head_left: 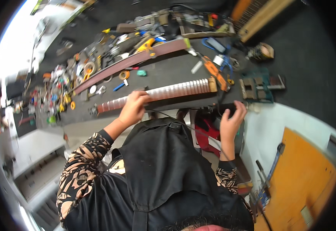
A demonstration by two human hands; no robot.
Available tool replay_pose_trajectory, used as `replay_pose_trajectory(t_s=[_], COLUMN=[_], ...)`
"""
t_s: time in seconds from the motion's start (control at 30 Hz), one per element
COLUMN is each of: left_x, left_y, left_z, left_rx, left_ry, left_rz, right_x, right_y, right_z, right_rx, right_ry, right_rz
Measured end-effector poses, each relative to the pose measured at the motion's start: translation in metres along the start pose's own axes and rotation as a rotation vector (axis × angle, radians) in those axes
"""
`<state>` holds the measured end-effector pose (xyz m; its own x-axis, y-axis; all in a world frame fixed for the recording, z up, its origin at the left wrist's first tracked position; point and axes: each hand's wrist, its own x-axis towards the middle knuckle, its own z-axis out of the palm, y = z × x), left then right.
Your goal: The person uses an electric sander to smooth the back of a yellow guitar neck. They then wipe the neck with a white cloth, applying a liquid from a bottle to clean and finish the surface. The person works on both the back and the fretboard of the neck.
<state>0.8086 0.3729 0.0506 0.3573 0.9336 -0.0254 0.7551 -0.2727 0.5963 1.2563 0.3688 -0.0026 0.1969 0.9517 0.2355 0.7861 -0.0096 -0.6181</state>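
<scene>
A long guitar neck lies across the front of the dark workbench, with silvery strips crossing it and a bare wooden block at its right end. My left hand is on the neck left of its middle, fingers bent together against the strips. Whether a small thing is under those fingertips is hidden. Off the neck's right end, my right hand is held up near the bench edge, thumb and fingers apart. Beside it lies a dark object, too blurred to name. An orange-and-black tool rests just beyond the neck's end.
A long reddish-brown bar lies behind the neck, before a heap of mixed tools. A roll of orange tape sits between them. To the right is a green metal vise-like fixture. Another fretted neck stands at the back.
</scene>
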Motion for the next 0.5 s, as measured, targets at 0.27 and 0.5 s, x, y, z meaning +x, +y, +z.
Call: replay_pose_trajectory(t_s=[0.27,0.5], left_x=[-0.173,-0.340], left_y=[-0.091,-0.146], left_z=[-0.019,0.026], left_rx=[-0.084,-0.277], left_ry=[0.616,0.607], left_rz=[-0.659,-0.970], right_x=[0.029,-0.002], right_y=[-0.157,-0.255], right_z=[0.141,0.212], right_rx=[0.043,-0.315], right_ry=[-0.622,-0.982], right_rz=[-0.688,-0.904])
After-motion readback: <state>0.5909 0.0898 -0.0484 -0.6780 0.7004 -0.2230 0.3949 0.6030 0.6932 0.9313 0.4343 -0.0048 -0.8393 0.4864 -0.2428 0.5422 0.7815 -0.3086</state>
